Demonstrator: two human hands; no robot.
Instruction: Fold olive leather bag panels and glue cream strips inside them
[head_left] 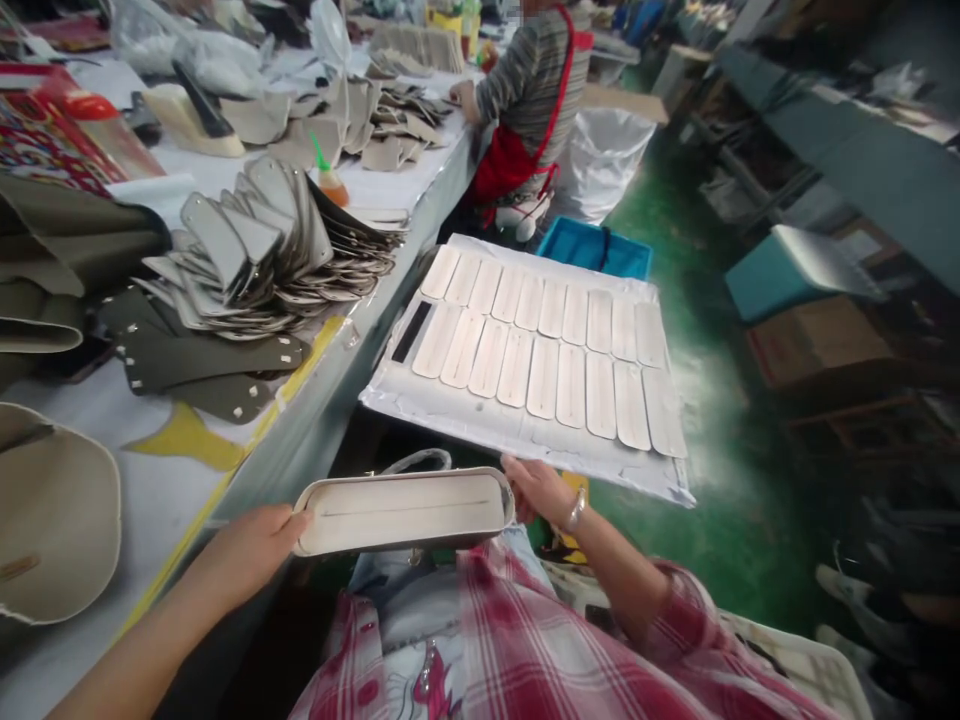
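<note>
- We held the long cream tray-like piece (405, 510) level in front of our body, its hollow side facing up and its raised rim running around it.
- Our left hand (259, 550) gripped the left end, with the thumb over the rim and the other fingers mostly hidden beneath.
- Our right hand (541, 490) was closed about the opposite end, fingers bent against the outside of the rim; we could not see all of that grip.
- The piece thus lay directly between our two hands, touching both, above our lap and off the counter (150, 500).
- The yellow-banded edge (217, 490) of the counter slanted past on our left, near the left hand.
- Ahead, the near edge of the white board (450, 402) passed just beyond the right hand; whether they touched, we could not tell.
- Two rows of pale strips (556, 378) covered most of the board, leaving a bare margin on our side.
- A dark gap showed between counter and board, narrowing toward the far end.
- Green floor (697, 240) opened out to the right of the board, giving more room there than the left, where grey pieces (247, 260) were heaped on the counter.
</note>
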